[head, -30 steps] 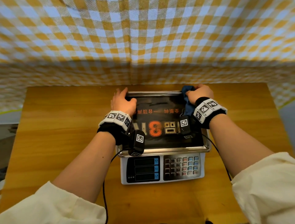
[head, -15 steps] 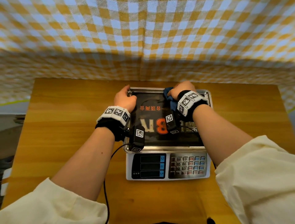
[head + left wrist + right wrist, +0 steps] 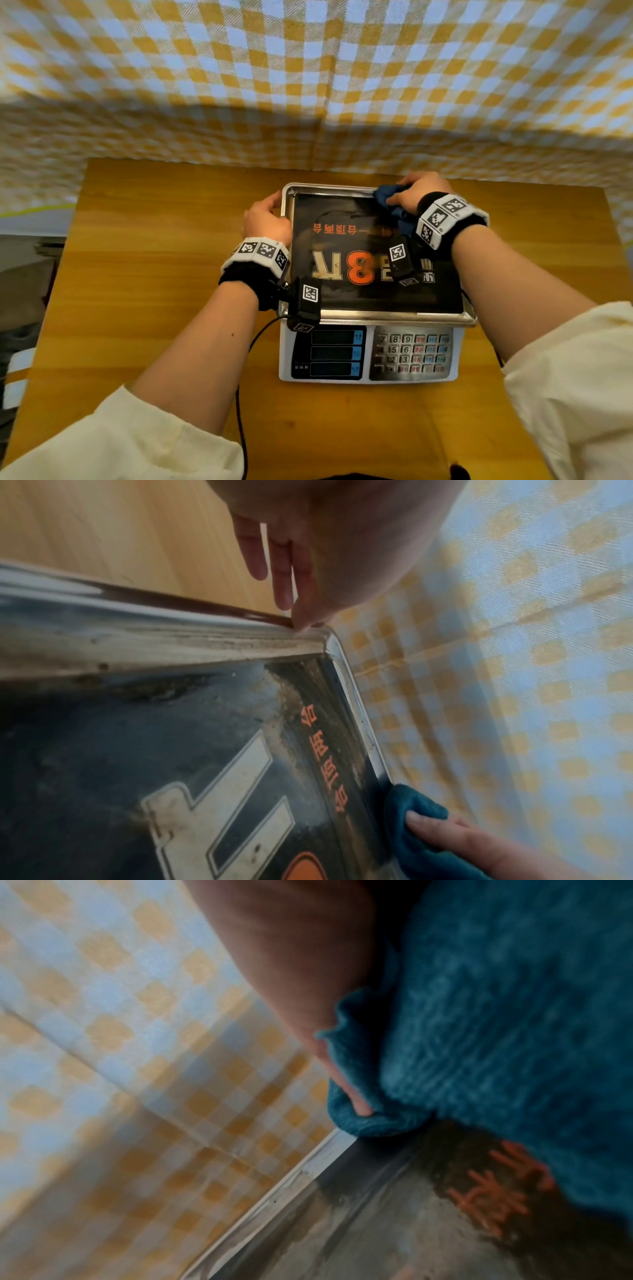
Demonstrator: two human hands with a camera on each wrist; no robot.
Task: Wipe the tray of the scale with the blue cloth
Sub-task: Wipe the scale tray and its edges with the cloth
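The scale stands on the table with its steel tray on top, dark and printed with orange characters. My right hand grips the bunched blue cloth and presses it on the tray's far edge, right of the middle. In the right wrist view the blue cloth fills the frame over the tray rim. My left hand rests against the outside of the tray's left rim near the far-left corner. In the left wrist view its fingers lie straight beside the grimy rim.
The wooden table has bare room left and right of the scale. A yellow, blue and white checked curtain hangs close behind the table's far edge. A black cable runs down from my left wrist.
My right hand slid the cloth from the tray's far right corner leftward along the far edge, then a little back to the right. My left hand shifted from the far-left corner to the left rim.
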